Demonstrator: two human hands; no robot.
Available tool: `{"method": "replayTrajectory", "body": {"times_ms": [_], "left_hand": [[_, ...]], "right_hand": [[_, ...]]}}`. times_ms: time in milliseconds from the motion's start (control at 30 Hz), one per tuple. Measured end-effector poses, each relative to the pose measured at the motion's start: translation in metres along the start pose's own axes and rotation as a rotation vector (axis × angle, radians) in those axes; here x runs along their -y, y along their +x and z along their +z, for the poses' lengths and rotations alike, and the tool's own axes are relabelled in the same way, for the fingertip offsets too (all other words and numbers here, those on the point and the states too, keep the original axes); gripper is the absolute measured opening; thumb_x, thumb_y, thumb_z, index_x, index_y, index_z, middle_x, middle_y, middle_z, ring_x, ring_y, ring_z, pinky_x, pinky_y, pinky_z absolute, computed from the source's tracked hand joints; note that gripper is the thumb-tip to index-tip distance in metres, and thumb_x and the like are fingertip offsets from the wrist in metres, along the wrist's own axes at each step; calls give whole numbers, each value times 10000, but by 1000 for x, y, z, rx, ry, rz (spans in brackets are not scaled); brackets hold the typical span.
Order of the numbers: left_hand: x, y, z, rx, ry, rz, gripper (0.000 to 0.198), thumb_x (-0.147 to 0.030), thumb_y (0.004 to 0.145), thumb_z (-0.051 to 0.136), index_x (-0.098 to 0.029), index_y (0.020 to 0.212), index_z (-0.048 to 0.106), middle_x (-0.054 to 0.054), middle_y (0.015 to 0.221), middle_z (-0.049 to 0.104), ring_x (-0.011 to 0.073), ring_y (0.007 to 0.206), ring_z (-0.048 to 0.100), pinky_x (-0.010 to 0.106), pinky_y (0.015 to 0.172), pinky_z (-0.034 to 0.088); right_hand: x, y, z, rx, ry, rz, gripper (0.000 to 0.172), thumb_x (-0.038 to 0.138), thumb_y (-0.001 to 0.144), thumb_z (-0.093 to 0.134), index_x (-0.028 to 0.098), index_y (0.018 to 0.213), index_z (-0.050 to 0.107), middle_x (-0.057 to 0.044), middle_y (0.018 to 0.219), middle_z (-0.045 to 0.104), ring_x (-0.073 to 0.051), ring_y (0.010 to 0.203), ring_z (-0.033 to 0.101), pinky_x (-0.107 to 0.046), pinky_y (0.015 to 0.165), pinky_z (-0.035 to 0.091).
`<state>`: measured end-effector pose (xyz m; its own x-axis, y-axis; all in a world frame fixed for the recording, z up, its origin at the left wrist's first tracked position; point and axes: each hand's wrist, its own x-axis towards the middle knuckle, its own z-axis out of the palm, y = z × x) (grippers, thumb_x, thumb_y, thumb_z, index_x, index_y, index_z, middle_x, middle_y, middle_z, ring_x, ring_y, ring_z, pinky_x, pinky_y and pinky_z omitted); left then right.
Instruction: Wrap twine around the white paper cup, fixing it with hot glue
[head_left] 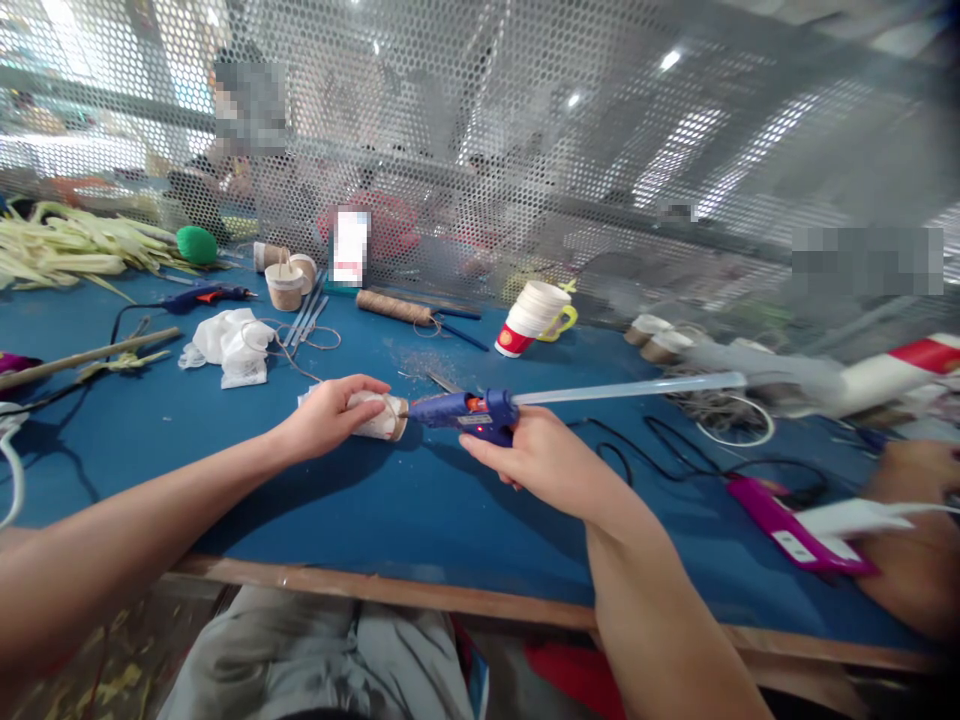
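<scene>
My left hand [328, 415] is wrapped round a white paper cup [382, 418] lying on its side, with a brown band at its right end. A thin strand of twine [294, 362] runs from behind this hand toward the back. My right hand [551, 455] grips a blue hot glue gun [448, 409] by its handle, and a small red light glows on its body. Its nozzle meets the banded end of the cup; whether they touch I cannot tell. From the gun's rear a long clear glue stick [637, 386] sticks out to the right.
Behind my hands stand stacked paper cups [534, 310] with a yellow handle, a roll of twine [394, 307] and twine-wrapped cups [285, 287]. Left lie a white crumpled bag [232, 340] and another glue gun [204, 295]. A purple power strip [795, 530] with cables lies right, beside another person's arm.
</scene>
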<state>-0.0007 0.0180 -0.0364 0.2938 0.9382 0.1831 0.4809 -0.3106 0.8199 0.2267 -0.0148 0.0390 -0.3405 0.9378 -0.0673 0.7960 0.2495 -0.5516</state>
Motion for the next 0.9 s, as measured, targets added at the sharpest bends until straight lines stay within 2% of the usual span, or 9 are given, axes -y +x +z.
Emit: {"method": "replayTrajectory", "body": {"times_ms": [200, 433, 567, 900], "left_hand": [[0, -1, 0, -6, 10, 5, 400, -401, 802, 462, -136, 1065, 602, 46, 801, 673, 169, 692, 579, 237, 577, 417], [-1, -1, 0, -4, 41, -2, 412, -412, 806, 453, -139, 1077, 601, 58, 866, 676, 184, 733, 591, 254, 617, 427], [0, -1, 0, -7, 55, -4, 407, -412, 806, 453, -142, 1070, 606, 52, 866, 678, 190, 752, 596, 255, 627, 427], [-1, 0, 1, -6, 50, -2, 391, -392, 806, 456, -142, 1068, 604, 56, 872, 683, 192, 762, 603, 261, 644, 442]], "right_hand": [[-2, 2, 3, -71, 24, -11, 230, 341, 752, 530, 194, 577, 504, 32, 411, 517, -117, 383, 486, -235, 425, 387], [2, -2, 1, -40, 0, -29, 221, 325, 756, 526, 198, 575, 536, 34, 412, 498, -127, 416, 495, -239, 455, 382], [1, -2, 2, -64, -23, -41, 203, 329, 753, 532, 201, 598, 564, 32, 412, 491, -142, 450, 512, -244, 470, 389], [3, -3, 0, -22, -27, -44, 199, 322, 761, 516, 207, 602, 543, 39, 404, 490, -129, 404, 476, -244, 442, 371]]}}
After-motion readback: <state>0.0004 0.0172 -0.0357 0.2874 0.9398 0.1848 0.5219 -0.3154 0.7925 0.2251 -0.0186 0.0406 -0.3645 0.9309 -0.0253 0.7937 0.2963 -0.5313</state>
